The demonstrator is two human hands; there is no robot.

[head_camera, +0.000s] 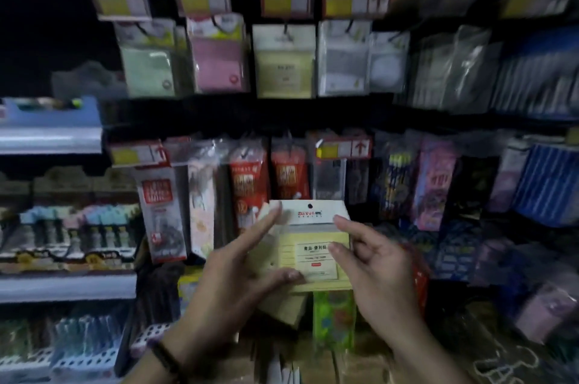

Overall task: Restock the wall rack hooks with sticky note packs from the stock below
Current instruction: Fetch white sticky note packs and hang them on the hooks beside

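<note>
Black wall rack (282,115): fills the view, dim and blurred, with hooks in rows.

Upper row, hanging side by side: green pack (147,70), pink pack (219,60), yellow hanging pack (283,70), white pack (343,67).

Left hand (225,277): forefinger stretched up along the left edge of the held pack, thumb pressed on its lower front, pinching it.

Right hand (376,267): two fingertips touch the pack's right edge, the other fingers loosely curled. Whether it pinches cannot be told.

Held sticky note pack (313,245): yellow with a white header card, upright, in front of the lower row and well below the yellow hanging pack.

Hang hole (310,205): small, at the middle of the header.

Likely risks: the hole misses the hook tip in this poor light. The light grip lets the pack slip or tilt. The rising pack knocks the lower row. It ends up on a hook of the wrong colour.
</note>
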